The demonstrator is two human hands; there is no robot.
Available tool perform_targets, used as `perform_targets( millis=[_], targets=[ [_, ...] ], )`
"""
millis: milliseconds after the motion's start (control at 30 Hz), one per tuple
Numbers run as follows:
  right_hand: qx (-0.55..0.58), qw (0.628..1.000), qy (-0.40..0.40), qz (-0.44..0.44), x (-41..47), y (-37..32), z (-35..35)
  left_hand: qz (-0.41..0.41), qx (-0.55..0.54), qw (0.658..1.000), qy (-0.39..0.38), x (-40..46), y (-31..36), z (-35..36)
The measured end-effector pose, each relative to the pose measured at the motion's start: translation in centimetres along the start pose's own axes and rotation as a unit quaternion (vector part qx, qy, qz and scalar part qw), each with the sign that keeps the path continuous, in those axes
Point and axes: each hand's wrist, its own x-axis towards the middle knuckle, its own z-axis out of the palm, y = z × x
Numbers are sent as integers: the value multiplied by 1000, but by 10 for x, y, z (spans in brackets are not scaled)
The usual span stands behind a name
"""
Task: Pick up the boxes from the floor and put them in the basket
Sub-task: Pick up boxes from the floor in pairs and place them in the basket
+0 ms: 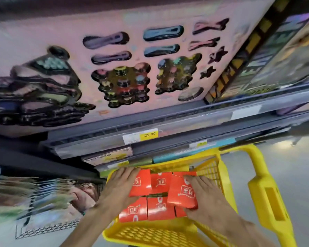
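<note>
Both of my hands are down in the yellow basket (169, 234), on the red boxes. My left hand (121, 184) lies flat with its fingers straight and close together, pressing the top of the red box at the far left (142, 182); it grips nothing. My right hand (202, 195) spreads over the tilted red box on the right (181, 191), fingers laid across its top and the thumb tucked against its near edge, so it looks held, though I cannot tell how firmly.

Six boxes or so show, glossy red-orange with a white label bearing red characters, packed in two rows. The tilted one rides above its neighbours, partly on top of the near right box (179, 212). Between my hands sit the far middle box (160, 182), the near middle box (161, 208) and the near left box (132, 211).

Round them the basket has mesh walls and a perforated floor, and its thick yellow handle (268, 191) arches over on my right. Beyond the basket stands a shelf (100, 139) with a yellow price tag (148, 134), and the grey floor (296, 168) lies to the right.
</note>
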Motion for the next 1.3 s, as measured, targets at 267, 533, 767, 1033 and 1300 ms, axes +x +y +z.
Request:
perform_targets(
  millis=[267, 533, 767, 1033, 1300],
  targets=[
    [-12, 996, -50, -78, 66, -14, 18, -4, 4, 1000, 22, -10, 3, 3],
    [-19, 990, -89, -104, 90, -11, 39, -4, 12, 999, 41, -12, 3, 11],
    [-54, 985, -82, -142, 90, -7, 45, -2, 7, 999, 41, -14, 4, 13],
    [-41, 993, -47, -97, 48, -2, 9, 35, -33, 998, 40, -23, 11, -26],
    [-17, 1000, -10, -3, -75, -1, -121, 193, -37, 977, 81, -35, 103, -168]
  ],
)
